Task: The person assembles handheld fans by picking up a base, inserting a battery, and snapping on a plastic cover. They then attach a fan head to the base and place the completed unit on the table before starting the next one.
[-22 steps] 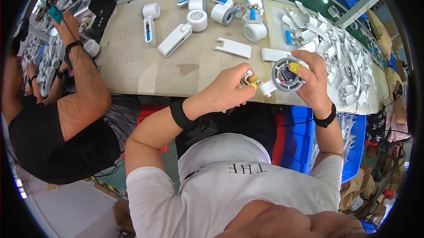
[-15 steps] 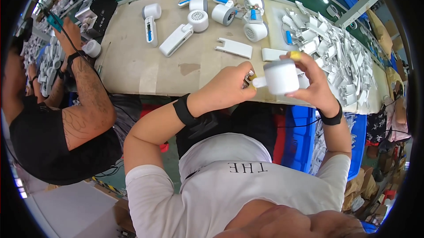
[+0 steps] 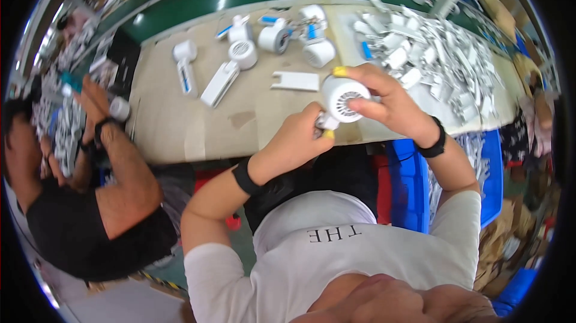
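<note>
Just above the table's near edge I hold a white handheld fan [image 3: 346, 98], its round slotted grille turned up towards me. My right hand [image 3: 396, 104] is closed around the fan head, with fingers on the far side and thumb on the grille. At the neck, my left hand [image 3: 292, 141] pinches the small stem of the fan; its fingers partly hide what is there. Yellow wraps show on fingers of both hands. A white notched handle shell [image 3: 294, 81] lies flat just beyond my hands.
Several more fans, including a whole one [image 3: 242, 55] and one with a blue battery [image 3: 185, 62], lie at the table's far side. A heap of white shells [image 3: 426, 62] covers the right. Blue bins [image 3: 410, 185] stand below. A co-worker [image 3: 90, 203] sits at left.
The fan has turned so its grille faces up at me, and both hands have shifted left with it. My right thumb now lies on the grille. The whole view has shifted.
</note>
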Demonstrator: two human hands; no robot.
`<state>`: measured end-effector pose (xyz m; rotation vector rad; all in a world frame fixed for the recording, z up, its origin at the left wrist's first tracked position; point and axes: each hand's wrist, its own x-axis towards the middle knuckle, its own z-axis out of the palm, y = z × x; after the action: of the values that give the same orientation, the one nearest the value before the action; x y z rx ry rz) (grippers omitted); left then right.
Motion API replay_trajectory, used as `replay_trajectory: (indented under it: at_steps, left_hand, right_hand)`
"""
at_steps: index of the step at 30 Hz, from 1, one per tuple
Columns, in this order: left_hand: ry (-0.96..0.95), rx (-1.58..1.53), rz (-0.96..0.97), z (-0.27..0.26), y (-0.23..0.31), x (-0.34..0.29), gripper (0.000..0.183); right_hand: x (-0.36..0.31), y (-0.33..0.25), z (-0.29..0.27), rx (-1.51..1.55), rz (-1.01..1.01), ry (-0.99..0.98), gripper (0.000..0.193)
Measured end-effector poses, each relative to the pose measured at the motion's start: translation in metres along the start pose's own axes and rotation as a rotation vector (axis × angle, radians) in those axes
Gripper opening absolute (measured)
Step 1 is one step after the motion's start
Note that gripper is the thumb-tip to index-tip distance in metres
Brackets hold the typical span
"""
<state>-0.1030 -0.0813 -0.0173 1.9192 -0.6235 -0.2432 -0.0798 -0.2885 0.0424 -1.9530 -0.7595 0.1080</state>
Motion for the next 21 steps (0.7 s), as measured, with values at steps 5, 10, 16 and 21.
replay_trajectory:
  at_steps: [5,10,16,21]
  left_hand:
    - [-0.022,-0.265,-0.202,0.001,-0.007,-0.017,0.032]
    - [-0.118,-0.562,-0.214,0.000,-0.002,-0.015,0.020]
    - [0.017,-0.821,-0.202,-0.005,-0.022,-0.025,0.026]
    - [0.250,-0.922,-0.096,-0.012,-0.024,-0.002,0.032]
  right_hand:
    - [-0.005,0.030,0.023,0.291,0.086,0.043,0.041]
    - [-0.014,0.035,0.022,0.004,-0.052,0.111,0.044]
    - [-0.018,0.043,-0.023,-0.222,-0.021,-0.013,0.034]
    - [-0.030,0.072,-0.054,-1.054,-0.096,-0.084,0.042]
